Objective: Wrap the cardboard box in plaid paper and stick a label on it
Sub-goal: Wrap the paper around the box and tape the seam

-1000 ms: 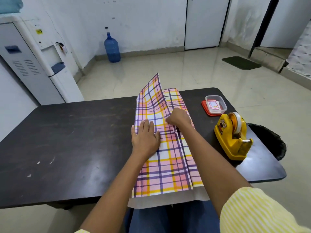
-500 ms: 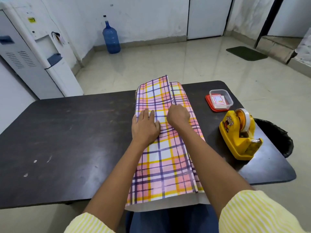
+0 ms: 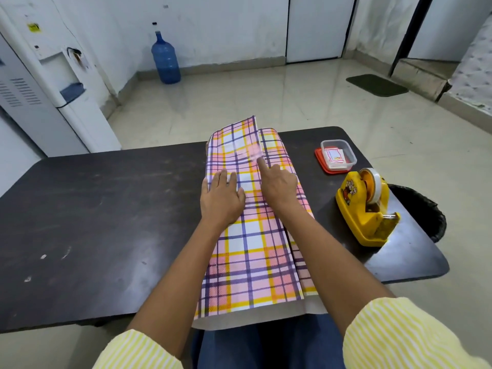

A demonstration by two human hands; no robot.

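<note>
Under flat left hand [image 3: 222, 199] | plaid paper [image 3: 253, 262] | right hand [image 3: 279, 186] forefinger presses seam

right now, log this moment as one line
step: taping seam | left hand: flat on plaid paper | right hand: index finger presses tape on seam | labels: untouched

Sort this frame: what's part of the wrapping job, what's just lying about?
In the job:
- plaid paper
- left hand, flat on the paper
- right hand, finger on the tape strip
- tape dispenser
- tub of labels

Lying about:
- water bottle
- water cooler
- doormat
- bin
</note>
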